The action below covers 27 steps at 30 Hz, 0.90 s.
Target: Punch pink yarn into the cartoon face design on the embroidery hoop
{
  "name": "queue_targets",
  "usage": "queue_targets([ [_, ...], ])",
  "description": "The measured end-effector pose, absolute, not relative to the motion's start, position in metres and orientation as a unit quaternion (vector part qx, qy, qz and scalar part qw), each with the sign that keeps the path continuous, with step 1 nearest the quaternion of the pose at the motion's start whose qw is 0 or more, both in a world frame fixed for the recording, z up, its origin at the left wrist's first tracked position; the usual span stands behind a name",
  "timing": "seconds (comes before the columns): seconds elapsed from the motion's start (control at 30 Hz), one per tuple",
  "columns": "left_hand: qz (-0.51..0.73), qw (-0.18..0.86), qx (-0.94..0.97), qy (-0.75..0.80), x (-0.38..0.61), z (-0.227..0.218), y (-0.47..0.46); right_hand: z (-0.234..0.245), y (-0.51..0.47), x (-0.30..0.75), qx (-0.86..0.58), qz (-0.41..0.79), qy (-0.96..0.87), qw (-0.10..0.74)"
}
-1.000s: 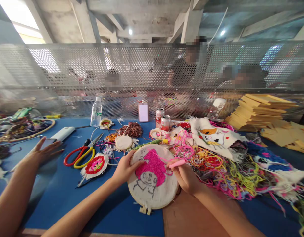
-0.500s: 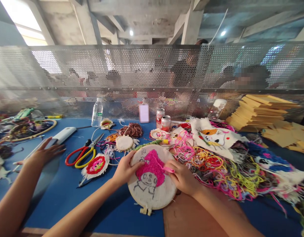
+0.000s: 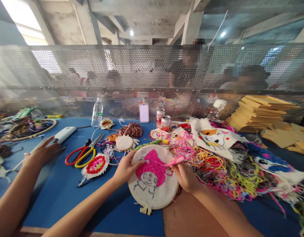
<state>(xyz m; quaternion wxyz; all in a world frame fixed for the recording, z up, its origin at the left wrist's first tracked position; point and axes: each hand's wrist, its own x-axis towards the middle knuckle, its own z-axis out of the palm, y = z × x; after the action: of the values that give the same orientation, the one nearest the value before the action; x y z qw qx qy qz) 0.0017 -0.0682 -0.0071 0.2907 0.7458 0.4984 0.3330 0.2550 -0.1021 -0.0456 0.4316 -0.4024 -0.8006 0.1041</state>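
Note:
A round embroidery hoop (image 3: pixel 154 194) lies on the blue table, its white cloth showing a drawn figure with a tufted pink hat (image 3: pixel 153 166). My left hand (image 3: pixel 126 169) grips the hoop's upper left rim. At the hoop's right side my right hand (image 3: pixel 185 176) is closed around a pink punch needle (image 3: pixel 175 160), whose tip sits at the edge of the pink patch. Pink yarn trails from it to the pile on the right.
Another person's hand (image 3: pixel 42 153) rests by a phone at the left. Red and yellow scissors (image 3: pixel 80 154), small tufted pieces, a water bottle (image 3: pixel 97 112), two cans (image 3: pixel 163 120), a yarn tangle (image 3: pixel 223 171), stacked yellow boards (image 3: pixel 260 112) and a mesh screen surround the hoop.
My right hand pushed the pink needle down into the cloth, then drew it back up and right. The other person's hand shifted slightly at the left.

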Motion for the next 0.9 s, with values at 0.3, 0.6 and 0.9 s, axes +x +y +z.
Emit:
queue_targets([
  [0.3, 0.333, 0.295, 0.749, 0.492, 0.001, -0.004, -0.071, -0.042, -0.101, 0.252, -0.372, 0.089, -0.845, 0.375],
  [0.6, 0.329, 0.291, 0.745, 0.502, 0.003, -0.005, -0.069, -0.048, -0.102, 0.252, -0.404, 0.106, -0.786, 0.456],
  [0.9, 0.338, 0.293, 0.74, 0.502, 0.002, -0.005, -0.069, -0.053, -0.101, 0.254, -0.418, 0.112, -0.779, 0.455],
])
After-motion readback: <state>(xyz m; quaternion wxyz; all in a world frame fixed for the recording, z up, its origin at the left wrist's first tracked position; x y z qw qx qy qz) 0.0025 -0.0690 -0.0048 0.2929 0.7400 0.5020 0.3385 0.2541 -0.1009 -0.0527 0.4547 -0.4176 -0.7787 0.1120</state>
